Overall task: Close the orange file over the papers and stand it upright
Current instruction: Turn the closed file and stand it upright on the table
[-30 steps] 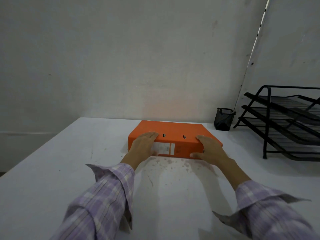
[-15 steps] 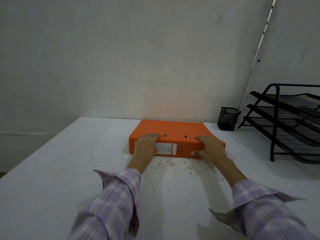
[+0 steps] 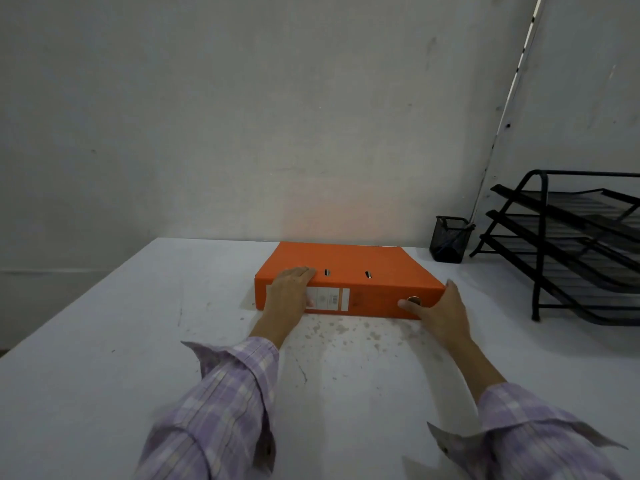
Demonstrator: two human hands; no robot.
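The orange file (image 3: 346, 271) lies flat and closed on the white table (image 3: 104, 341), near the far edge by the wall. Its long axis runs left to right across the view. The spine faces the person, with a white label (image 3: 329, 299) on its left half and a metal finger ring (image 3: 414, 301) near its right end. Two small slots show in the top cover just behind the spine edge. No papers are visible.

The left hand (image 3: 289, 296) rests over the left end of the spine, palm against it, with the fingers (image 3: 301, 271) curled over the top edge onto the cover. The hand partly overlaps the label. The right hand (image 3: 440, 311) is spread open at the right end of the file: the thumb lies against the spine just beside the finger ring, and the fingers reach around the right-hand corner. Whether either hand grips or merely presses cannot be told.

A black mesh pen cup (image 3: 450, 240) and a black tiered letter tray (image 3: 571, 247) stand to the right, apart from the file.
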